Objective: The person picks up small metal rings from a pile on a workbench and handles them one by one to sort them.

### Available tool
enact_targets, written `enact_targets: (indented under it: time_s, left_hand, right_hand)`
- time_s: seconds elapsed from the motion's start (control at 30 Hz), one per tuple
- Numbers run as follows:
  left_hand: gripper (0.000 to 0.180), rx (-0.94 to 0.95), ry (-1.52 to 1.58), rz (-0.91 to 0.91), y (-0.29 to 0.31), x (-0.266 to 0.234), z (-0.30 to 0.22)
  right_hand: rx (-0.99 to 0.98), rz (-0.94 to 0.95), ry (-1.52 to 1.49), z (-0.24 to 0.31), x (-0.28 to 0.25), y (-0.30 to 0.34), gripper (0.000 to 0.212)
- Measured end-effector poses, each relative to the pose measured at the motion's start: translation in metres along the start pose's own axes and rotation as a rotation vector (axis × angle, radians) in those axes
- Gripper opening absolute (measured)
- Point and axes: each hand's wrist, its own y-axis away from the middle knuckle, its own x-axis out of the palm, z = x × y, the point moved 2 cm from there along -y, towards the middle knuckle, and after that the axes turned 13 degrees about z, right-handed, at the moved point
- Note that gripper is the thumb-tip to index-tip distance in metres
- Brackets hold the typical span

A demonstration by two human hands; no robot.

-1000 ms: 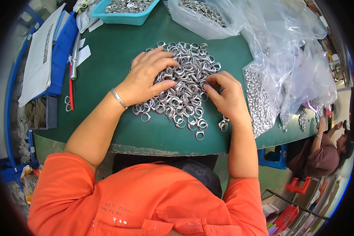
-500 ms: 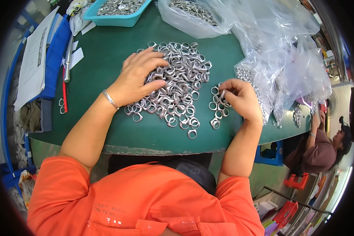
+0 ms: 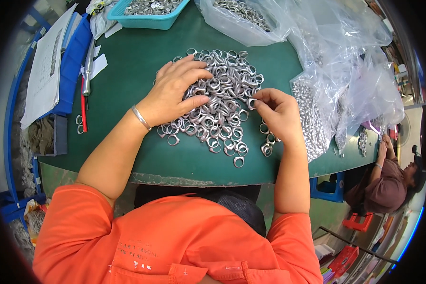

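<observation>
A large heap of grey metal rings (image 3: 222,94) lies in the middle of the green table. My left hand (image 3: 177,92) rests on the heap's left side, open, its fingers spread over the rings. At the right edge of the heap, the thumb and forefinger of my right hand (image 3: 281,116) are closed on a metal ring (image 3: 252,103). A smaller group of rings (image 3: 266,149) lies just below that hand, partly hidden by it. One loose ring (image 3: 238,162) sits at the near end of the heap.
A turquoise basket (image 3: 144,22) of metal parts and plastic bags (image 3: 312,118) of metal pieces stand around the heap. At left are a blue holder with papers (image 3: 42,71), a metal rod (image 3: 87,71) and a red stick (image 3: 84,113). A co-worker (image 3: 388,180) sits at right.
My right hand has moved from above the small group of rings to the right edge of the heap. My left hand stays on the heap. The view has shifted slightly.
</observation>
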Motion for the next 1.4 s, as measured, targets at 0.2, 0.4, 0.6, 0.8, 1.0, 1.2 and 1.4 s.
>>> enact_targets:
  time_s: [0.2,0.4,0.6,0.8,1.0,1.2,1.4]
  left_hand:
    - [0.043,-0.004,0.004,-0.002,0.001,-0.002,0.002]
    - [0.042,-0.006,0.002,0.0,0.002,0.0,0.001]
    - [0.043,-0.01,0.014,0.005,0.001,-0.001,-0.002]
    - [0.043,-0.017,0.0,0.008,0.003,0.0,0.003]
    - [0.043,-0.005,0.006,0.005,0.001,-0.002,0.0]
    - [0.043,-0.006,0.024,0.004,0.0,0.0,-0.001]
    - [0.042,-0.024,0.011,0.019,0.002,-0.002,-0.002]
  right_hand:
    - [0.113,0.139,-0.27,-0.002,-0.019,0.008,0.018]
    - [-0.187,0.187,0.281,-0.003,-0.026,0.011,0.021]
    - [-0.323,0.106,0.511,0.001,-0.007,0.0,0.009]
    - [-0.296,0.251,0.271,-0.006,-0.036,0.014,0.014]
    - [-0.207,-0.129,0.33,0.004,-0.002,-0.009,0.021]
    - [-0.009,-0.158,0.192,-0.013,-0.011,-0.009,0.018]
    - [0.084,0.072,-0.719,-0.024,-0.03,0.0,0.02]
